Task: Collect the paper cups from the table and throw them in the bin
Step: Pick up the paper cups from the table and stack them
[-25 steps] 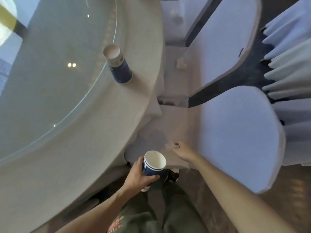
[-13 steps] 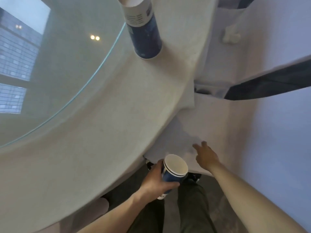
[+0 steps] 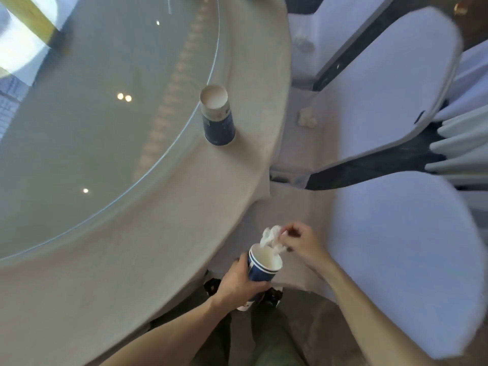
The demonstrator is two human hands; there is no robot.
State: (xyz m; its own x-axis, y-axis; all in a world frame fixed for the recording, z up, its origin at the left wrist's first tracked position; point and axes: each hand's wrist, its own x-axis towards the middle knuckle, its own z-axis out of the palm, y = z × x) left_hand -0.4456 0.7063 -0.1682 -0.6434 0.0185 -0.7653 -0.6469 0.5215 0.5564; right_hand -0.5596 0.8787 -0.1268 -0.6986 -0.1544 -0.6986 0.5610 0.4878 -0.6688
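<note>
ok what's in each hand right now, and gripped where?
Left hand wraps the blue side wall of a paper cup, below its rim. Right hand pinches a crumpled white tissue at its top, over the cup's mouth.

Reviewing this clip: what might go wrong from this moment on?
1. The right hand pinches a crumpled tissue at the rim of the held paper cup; it may miss and fall to the floor.
2. The left hand grips that cup one-handed and tilted; a push could tip it further.
3. The second paper cup stands near the table edge and could be knocked off.
</note>
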